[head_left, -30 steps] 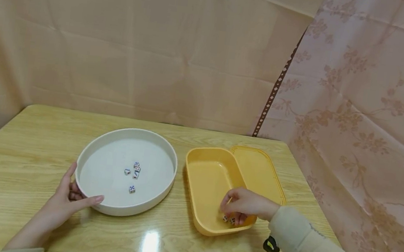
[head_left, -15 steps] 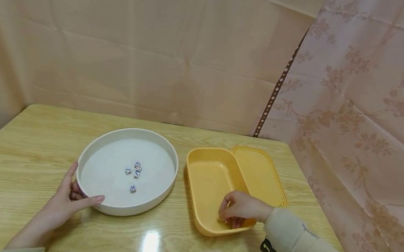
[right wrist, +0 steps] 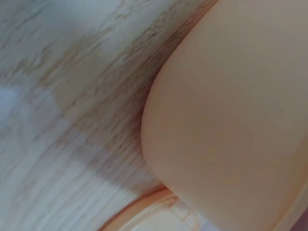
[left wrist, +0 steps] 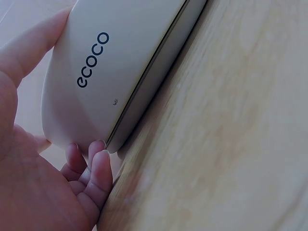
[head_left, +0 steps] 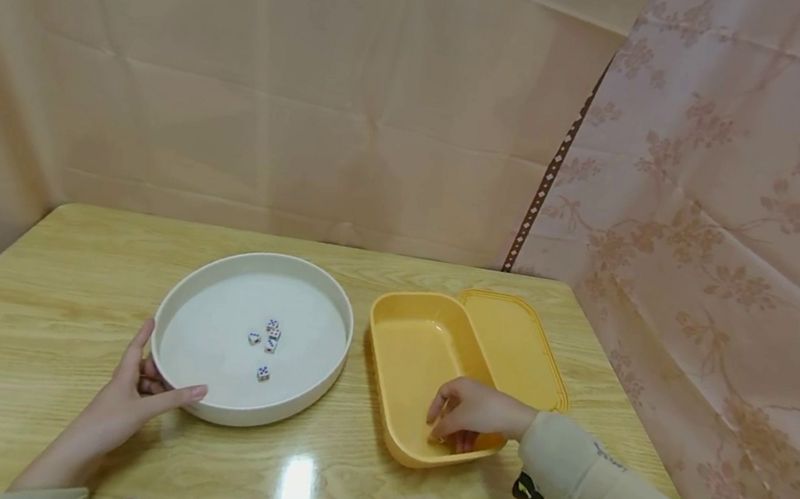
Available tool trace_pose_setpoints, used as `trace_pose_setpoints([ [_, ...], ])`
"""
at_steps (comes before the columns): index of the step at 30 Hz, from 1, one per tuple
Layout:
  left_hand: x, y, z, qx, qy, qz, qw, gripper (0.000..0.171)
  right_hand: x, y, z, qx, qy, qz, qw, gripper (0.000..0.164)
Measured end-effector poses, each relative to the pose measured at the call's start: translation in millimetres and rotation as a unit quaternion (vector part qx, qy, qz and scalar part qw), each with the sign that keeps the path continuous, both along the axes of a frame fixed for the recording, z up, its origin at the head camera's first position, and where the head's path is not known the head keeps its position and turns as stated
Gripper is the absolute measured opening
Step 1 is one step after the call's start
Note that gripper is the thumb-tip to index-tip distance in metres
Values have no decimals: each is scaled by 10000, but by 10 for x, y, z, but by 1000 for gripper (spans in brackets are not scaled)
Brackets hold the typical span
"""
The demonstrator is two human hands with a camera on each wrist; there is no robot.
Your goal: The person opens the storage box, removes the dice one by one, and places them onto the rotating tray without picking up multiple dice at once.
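Note:
My left hand [head_left: 127, 399] grips the near-left side of a round white tray [head_left: 213, 306], thumb over the rim and fingers against the outer wall. Several white dice [head_left: 272, 345] with blue and red pips lie inside it, most of them clustered near the middle. In the left wrist view the tray's wall [left wrist: 120, 53] carries the word "ecoco". Down in the near end of a yellow rectangular box [head_left: 404, 341], my right hand [head_left: 477, 413] has its fingers curled, pinching at dice that they mostly hide. The right wrist view shows only the box's outer wall [right wrist: 226, 120], not the hand.
A flat yellow lid [head_left: 516, 339] lies on the wooden table [head_left: 68, 267] beside the box, to its right. Behind the table hangs a beige curtain [head_left: 313, 106], with a pink floral cloth [head_left: 733, 224] at the right.
My right hand has closed down over the dice in the box, shifting slightly left, and they are now largely hidden. The left hand and tray stay put.

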State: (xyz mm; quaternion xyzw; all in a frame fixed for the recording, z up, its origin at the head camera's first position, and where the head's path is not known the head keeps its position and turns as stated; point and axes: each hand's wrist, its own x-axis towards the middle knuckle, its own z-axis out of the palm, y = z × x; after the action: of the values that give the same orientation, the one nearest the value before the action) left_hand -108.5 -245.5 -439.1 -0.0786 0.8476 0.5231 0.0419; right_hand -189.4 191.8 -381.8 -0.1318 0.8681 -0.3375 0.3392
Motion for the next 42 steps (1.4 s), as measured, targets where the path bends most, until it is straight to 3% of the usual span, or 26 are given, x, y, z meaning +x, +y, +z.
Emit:
trace_pose_setpoints([
  [7, -3, 4, -2, 125, -59, -3, 9999, 120, 5, -6, 1, 384, 224, 121, 9989, 20],
  [19, 5, 0, 0, 96, -125, -20, 9999, 121, 13, -15, -17, 463, 305, 251, 9981, 16],
  [30, -9, -2, 7, 97, -130, 1, 9999, 121, -3, 11, -30, 146, 161, 253, 9994, 12],
  [42, -5, -1, 8, 44, -73, -6, 10000, 121, -73, 12, 154, -436, 21, 238, 9988, 13],
])
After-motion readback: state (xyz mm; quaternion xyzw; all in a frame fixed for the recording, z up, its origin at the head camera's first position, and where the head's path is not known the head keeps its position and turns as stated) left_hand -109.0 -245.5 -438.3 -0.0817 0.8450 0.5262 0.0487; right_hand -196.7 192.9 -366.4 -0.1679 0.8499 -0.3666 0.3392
